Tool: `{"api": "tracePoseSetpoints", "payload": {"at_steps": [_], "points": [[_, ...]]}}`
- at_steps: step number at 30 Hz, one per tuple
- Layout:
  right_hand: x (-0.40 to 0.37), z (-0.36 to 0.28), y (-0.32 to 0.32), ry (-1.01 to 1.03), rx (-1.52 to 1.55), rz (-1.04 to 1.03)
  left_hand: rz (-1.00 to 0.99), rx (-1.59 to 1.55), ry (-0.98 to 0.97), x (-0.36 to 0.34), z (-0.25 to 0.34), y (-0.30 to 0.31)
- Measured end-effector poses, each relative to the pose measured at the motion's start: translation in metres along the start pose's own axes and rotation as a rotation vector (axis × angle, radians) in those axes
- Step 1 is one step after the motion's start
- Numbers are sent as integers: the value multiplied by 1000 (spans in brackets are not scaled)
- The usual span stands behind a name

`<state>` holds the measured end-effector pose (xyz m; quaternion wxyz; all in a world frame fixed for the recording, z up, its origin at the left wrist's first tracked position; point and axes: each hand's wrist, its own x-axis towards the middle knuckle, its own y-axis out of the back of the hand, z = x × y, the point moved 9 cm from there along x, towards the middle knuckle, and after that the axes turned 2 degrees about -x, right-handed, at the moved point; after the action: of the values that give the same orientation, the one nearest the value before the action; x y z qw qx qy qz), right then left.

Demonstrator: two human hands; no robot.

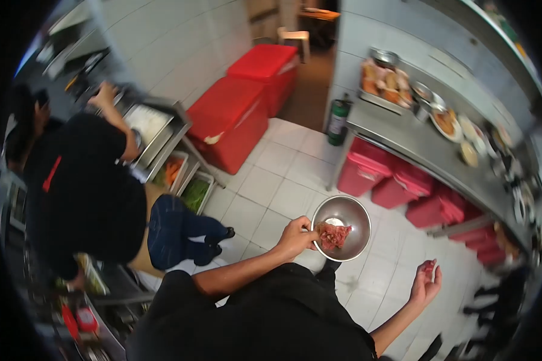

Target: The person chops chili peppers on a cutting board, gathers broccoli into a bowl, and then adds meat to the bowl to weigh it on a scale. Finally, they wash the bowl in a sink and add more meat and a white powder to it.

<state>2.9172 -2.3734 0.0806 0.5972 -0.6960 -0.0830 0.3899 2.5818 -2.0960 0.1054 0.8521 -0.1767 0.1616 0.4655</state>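
A round metal bowl [358,225] with a lump of raw red meat [333,236] in it is held out in front of my body. My left hand [296,237] grips the bowl at its left rim, fingers closed on the edge. Off to the right and lower, my right hand [426,286] is raised away from the bowl, palm up, fingers partly curled and apart. A small red bit of meat [428,267] appears at its fingertips; whether it is pinched or only stuck there is unclear.
At left a co-worker [87,186] in black stands by a counter with trays. Two red coolers [229,117] line the back wall. A steel counter [415,141] with food trays and plates runs along the right, pink bins [364,165] beneath. A fire extinguisher [338,120] stands by the doorway.
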Motion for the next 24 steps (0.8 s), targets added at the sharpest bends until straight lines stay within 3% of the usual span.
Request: {"api": "tracePoseSetpoints", "payload": {"at_steps": [6,8,11,15,24], "points": [[125,80,-68,-256,-232,-27,240,-159,-25,40,34,24],[152,116,-104,-342,-355,-100,307,-233,-36,49,48,24],[178,161,-152,-315,-503,-98,377,-300,-95,55,71,32],[230,208,-186,-518,-529,-215,488,-378,-137,63,81,22],[235,319,-198,-814,-621,-112,739,-479,-196,19,83,37]]}}
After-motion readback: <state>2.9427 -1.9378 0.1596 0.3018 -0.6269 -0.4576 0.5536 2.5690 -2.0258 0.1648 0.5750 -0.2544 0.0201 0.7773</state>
